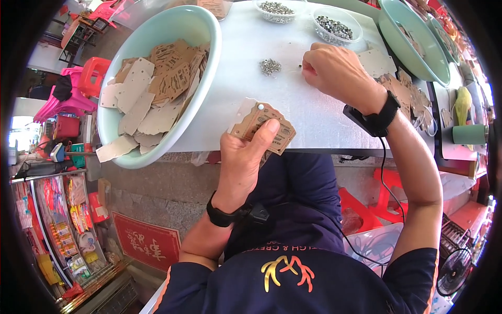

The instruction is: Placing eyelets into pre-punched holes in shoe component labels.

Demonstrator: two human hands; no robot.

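Note:
My left hand (244, 157) is closed on a few brown printed cardboard cards (283, 137), held over the table's near edge with the thumb pressed on top. A round whitish fastener (261, 107) shows at the cards' upper corner. My right hand (337, 73) is over the table with its fingers curled; the fingertips are mostly hidden, and whatever they hold cannot be made out. To the left of it lies a small heap of shiny metal fasteners (270, 67). A tiny dark piece (300, 66) is right at the curled fingers.
A pale green basin (210, 68) full of cardboard cards overhangs the table's left edge. Clear tubs of small metal parts (334, 41) (276, 19) stand at the back. More cards (401, 90) and another green basin (436, 73) are at right. A black cable (385, 172) hangs from my right wrist.

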